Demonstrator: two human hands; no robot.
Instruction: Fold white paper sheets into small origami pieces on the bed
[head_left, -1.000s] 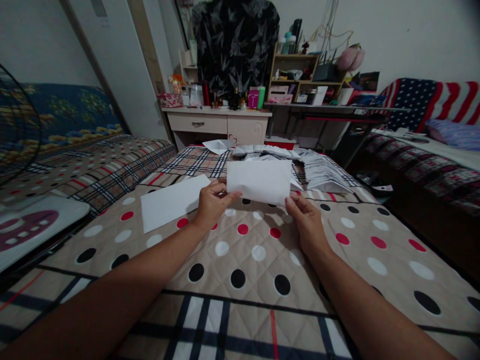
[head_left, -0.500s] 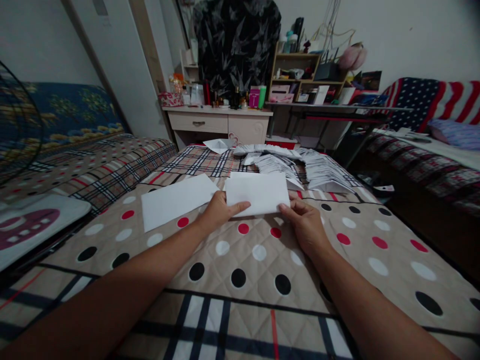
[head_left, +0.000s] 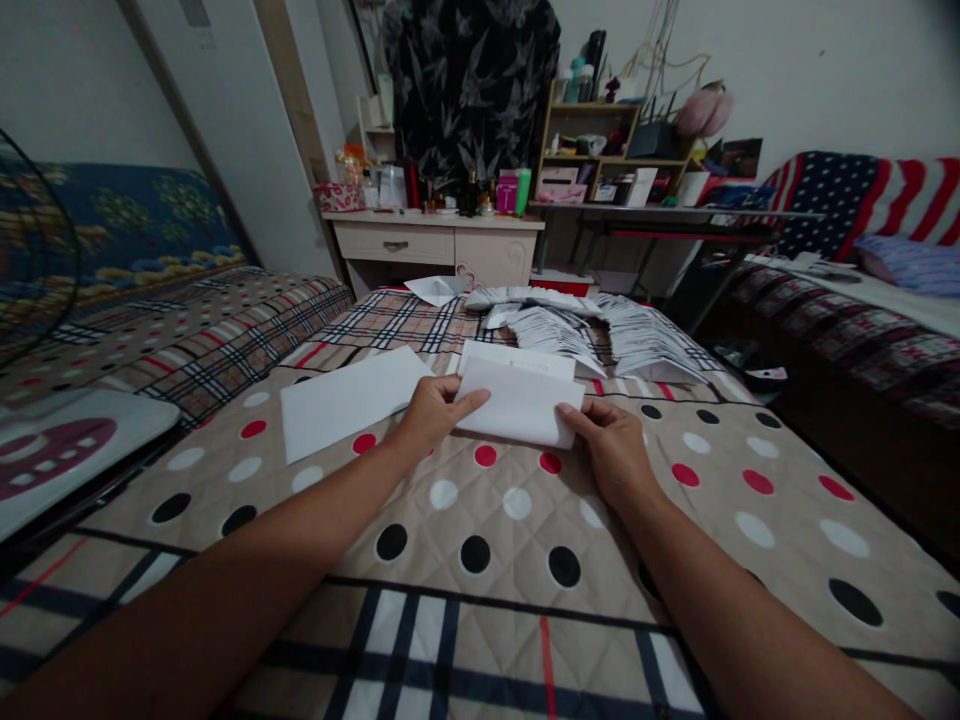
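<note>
A folded sheet of white paper (head_left: 517,405) is held between my two hands, just over the dotted bedspread (head_left: 480,500). My left hand (head_left: 435,408) pinches its left edge, thumb on top. At its right lower corner my right hand (head_left: 611,435) grips it, thumb in front and fingers behind. The front layer sits lower than the back one, and a strip of faint print shows along the upper part. To the left lies flat white paper (head_left: 352,400), partly behind my left hand.
Beyond my hands lie rows of folded white papers (head_left: 551,335) (head_left: 649,340) and a single folded piece (head_left: 437,290). A white dresser (head_left: 427,245) stands past the bed's far end. At left is a white folding table (head_left: 82,445); another bed (head_left: 862,270) stands right.
The front layer of the paper has shifted down toward me and tilted, uncovering a printed strip behind it. My right hand has moved slightly down with it.
</note>
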